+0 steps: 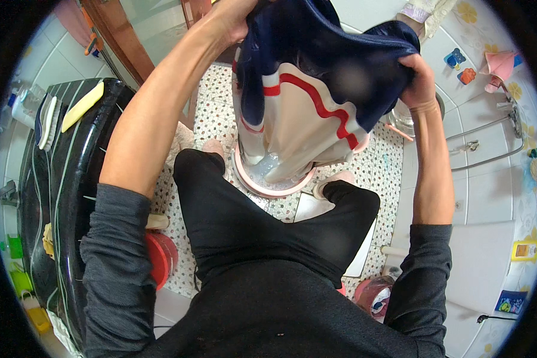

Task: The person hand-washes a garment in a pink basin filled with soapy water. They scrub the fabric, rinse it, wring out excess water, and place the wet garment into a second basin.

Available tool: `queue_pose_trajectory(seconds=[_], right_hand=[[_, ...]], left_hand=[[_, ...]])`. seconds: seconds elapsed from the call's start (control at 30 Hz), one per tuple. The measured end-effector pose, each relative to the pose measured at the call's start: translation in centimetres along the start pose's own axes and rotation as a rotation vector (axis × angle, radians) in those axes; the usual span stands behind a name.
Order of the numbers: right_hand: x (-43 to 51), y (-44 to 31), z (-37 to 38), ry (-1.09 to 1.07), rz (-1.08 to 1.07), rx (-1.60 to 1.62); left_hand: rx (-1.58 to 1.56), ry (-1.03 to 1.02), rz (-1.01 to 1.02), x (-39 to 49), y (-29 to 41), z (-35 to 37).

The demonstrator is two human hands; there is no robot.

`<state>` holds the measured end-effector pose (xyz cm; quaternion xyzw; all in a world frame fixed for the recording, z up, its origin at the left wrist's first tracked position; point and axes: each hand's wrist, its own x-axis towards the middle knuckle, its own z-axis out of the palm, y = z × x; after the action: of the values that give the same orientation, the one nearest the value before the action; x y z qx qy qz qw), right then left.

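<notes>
A wet jacket-like garment (304,98), navy above and whitish below with a red stripe between, hangs spread between my raised hands. My left hand (237,22) grips its upper left part at the top of the view, the fingertips hidden by the cloth. On the other side, my right hand (418,83) clutches the navy edge. The garment's lower end dips into a pink-rimmed basin (275,193) of cloudy, sudsy water, which stands on the floor between my feet.
At left, a black striped counter (78,147) carries a scrub brush (49,121) and a yellow bar (83,106). A red bucket (162,259) stands below it. To the right are a lined waste bin (376,297), a white board (313,208) and a shower hose (487,165).
</notes>
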<state>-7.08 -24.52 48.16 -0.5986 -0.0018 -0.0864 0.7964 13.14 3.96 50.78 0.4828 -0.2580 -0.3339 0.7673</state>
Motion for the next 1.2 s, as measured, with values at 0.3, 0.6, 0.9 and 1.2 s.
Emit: queue_pose_trajectory(seconds=[0.3,0.6,0.9,1.2], right_hand=[[3.8,-3.4,3.2,-0.230,-0.160,0.192],[4.2,-7.7,6.8,-0.273,-0.403,0.043],[3.5,-8.9,-5.8,-0.176,-0.198,0.125],[3.1,-7.8,-7.2,-0.148,-0.164,0.081]], left_hand=[[-0.164,-0.247,0.060,-0.2,1.8,3.4],[-0.143,-0.341,0.234,1.5,6.0,2.7],[-0.132,-0.255,0.126,1.6,6.1,-0.5],[-0.076,-0.166,0.100,2.1,5.6,-0.3]])
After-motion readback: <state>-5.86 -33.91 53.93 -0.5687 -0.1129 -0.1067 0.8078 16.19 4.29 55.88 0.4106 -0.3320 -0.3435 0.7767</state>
